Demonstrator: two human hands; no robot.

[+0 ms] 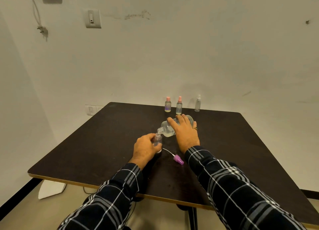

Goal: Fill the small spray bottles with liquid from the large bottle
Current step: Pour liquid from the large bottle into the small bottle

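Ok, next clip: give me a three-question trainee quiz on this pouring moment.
1. True or false: the large bottle is tipped with its mouth at the neck of the small bottle.
2. Which hand steadies the small bottle? A) left hand B) right hand
3. Fill in: the purple spray cap lies on the ____ between the two arms.

Key: 1 true. 2 A; the right hand grips the large bottle. 3 table; three capped bottles stand at its far edge.
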